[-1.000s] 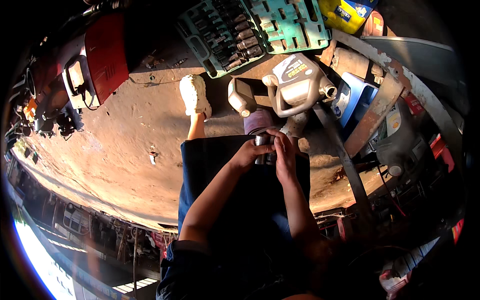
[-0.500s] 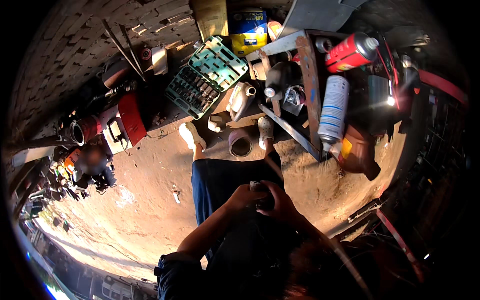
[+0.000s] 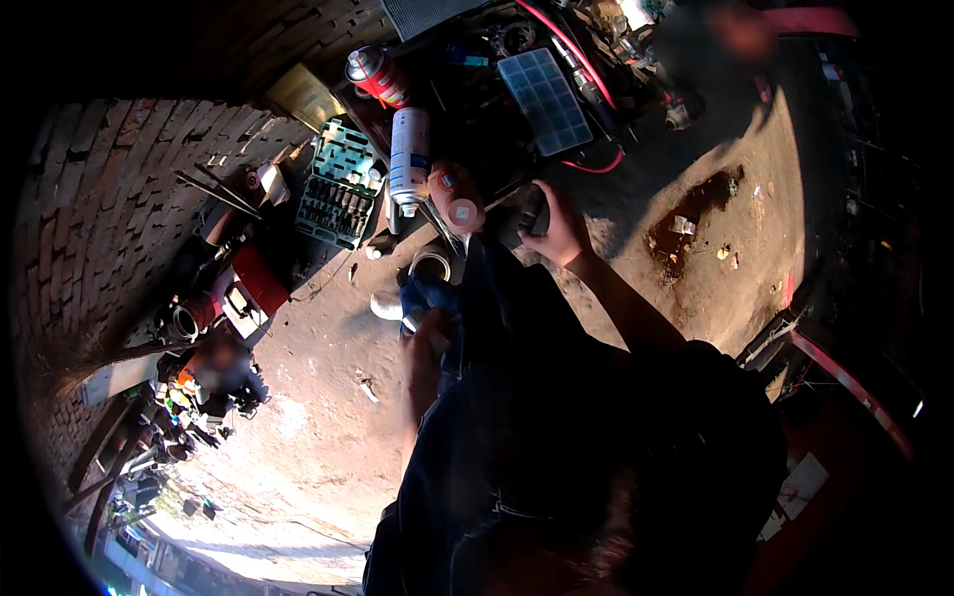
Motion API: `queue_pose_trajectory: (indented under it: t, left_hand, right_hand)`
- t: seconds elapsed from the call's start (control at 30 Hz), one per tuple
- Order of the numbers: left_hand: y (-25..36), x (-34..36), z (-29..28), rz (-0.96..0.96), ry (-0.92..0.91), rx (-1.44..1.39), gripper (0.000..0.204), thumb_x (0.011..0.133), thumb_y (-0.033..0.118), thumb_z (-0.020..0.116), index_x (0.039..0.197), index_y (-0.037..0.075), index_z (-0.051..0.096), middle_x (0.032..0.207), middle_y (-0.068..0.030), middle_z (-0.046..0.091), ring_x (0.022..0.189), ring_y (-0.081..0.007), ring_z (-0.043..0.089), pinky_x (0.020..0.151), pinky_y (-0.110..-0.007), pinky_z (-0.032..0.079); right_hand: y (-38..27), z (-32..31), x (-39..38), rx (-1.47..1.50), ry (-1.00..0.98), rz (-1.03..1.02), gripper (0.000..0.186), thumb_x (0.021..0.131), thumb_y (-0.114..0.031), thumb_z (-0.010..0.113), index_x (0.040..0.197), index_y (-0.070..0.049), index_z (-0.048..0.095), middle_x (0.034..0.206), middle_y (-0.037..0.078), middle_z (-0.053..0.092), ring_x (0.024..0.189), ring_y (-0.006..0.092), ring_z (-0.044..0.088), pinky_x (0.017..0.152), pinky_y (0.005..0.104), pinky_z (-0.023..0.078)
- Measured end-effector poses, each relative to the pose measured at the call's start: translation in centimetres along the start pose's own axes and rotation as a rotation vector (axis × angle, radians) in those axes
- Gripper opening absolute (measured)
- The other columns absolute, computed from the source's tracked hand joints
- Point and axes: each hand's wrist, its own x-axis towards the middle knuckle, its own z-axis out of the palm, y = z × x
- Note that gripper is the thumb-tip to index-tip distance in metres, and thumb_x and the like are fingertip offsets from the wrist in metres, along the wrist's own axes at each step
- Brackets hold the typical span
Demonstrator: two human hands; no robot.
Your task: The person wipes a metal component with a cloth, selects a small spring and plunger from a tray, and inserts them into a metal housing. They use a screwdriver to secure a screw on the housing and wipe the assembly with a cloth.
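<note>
My right hand (image 3: 561, 233) is stretched out ahead to the right, fingers curled round a short dark, rounded object (image 3: 534, 209) whose kind I cannot make out. It is above the shaded ground, just right of a brown plastic bottle (image 3: 455, 199). My left hand (image 3: 427, 336) is low by my left knee, in shade. Its fingers look bent, with a small pale patch at their tips; what they hold, if anything, is unclear. Just ahead of that hand are a white shoe (image 3: 386, 305) and a round, open-topped metal cylinder (image 3: 430, 263).
A white spray can (image 3: 408, 159) and a red spray can (image 3: 378, 77) stand beside the brown bottle. Beyond are a compartment organizer (image 3: 547, 99) and a red hose (image 3: 608, 167). A green socket case (image 3: 338, 204) lies open at left. A dark wet stain (image 3: 691, 221) marks the ground at right.
My hands were together at my lap around a dark object; now they are apart. The right has reached forward right with a dark object, the left has dropped beside my knee. The view has turned right.
</note>
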Motion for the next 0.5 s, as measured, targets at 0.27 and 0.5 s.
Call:
queue_pose_trajectory:
  t: [0.27, 0.5]
  left_hand:
    - [-2.1, -3.8, 3.6, 0.148, -0.006, -0.048, 0.024, 0.083, 0.014, 0.063, 0.099, -0.003, 0.057, 0.089, -0.0156, 0.064, 0.081, -0.0252, 0.065, 0.071, -0.035, 0.054]
    - [-8.7, -4.9, 1.9, 0.315, 0.07, -0.149, 0.03, 0.084, 0.018, 0.062, 0.103, -0.003, 0.056, 0.097, -0.0168, 0.063, 0.087, -0.0281, 0.063, 0.079, -0.039, 0.052]
  right_hand:
    - [6.4, 4.1, 4.8, -0.026, -0.075, -0.198, 0.072, 0.071, -0.015, 0.073, 0.132, -0.001, 0.036, 0.13, 0.022, 0.043, 0.117, 0.0374, 0.044, 0.099, 0.0417, 0.037]
    - [6.3, 2.1, 1.2, 0.146, -0.18, -0.149, 0.052, 0.079, -0.014, 0.065, 0.126, -0.001, 0.045, 0.115, 0.021, 0.055, 0.107, 0.0355, 0.053, 0.091, 0.0398, 0.043]
